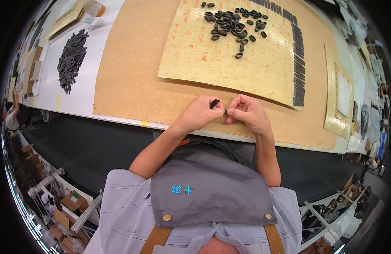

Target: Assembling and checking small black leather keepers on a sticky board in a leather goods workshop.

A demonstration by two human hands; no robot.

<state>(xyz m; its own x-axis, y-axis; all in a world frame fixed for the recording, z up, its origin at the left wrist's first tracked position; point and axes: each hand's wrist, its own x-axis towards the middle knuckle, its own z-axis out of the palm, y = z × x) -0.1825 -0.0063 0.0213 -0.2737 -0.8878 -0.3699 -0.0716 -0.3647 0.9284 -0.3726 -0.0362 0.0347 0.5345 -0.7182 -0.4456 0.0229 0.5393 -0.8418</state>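
Observation:
Close together over the table's near edge, both hands pinch one short black strip [214,103]. My left hand [200,112] is closed round it, one end poking up between thumb and forefinger. My right hand [249,113] has thumb and forefinger pressed on its other, small dark end; the part inside the fingers is hidden. Beyond them lies a yellowish board [187,63] with red marks. On it is a loose heap of small black loops [234,28]. Flat black strips [298,63] stand in a row along the board's right and far edges.
A pile of black strips [71,60] lies on the white tabletop to the left. Brown paper [127,76] covers the middle of the table. At the right is a yellowish frame-like board [337,120]. A clear container [93,7] stands far left. Another person's arm [15,99] shows at the left rim.

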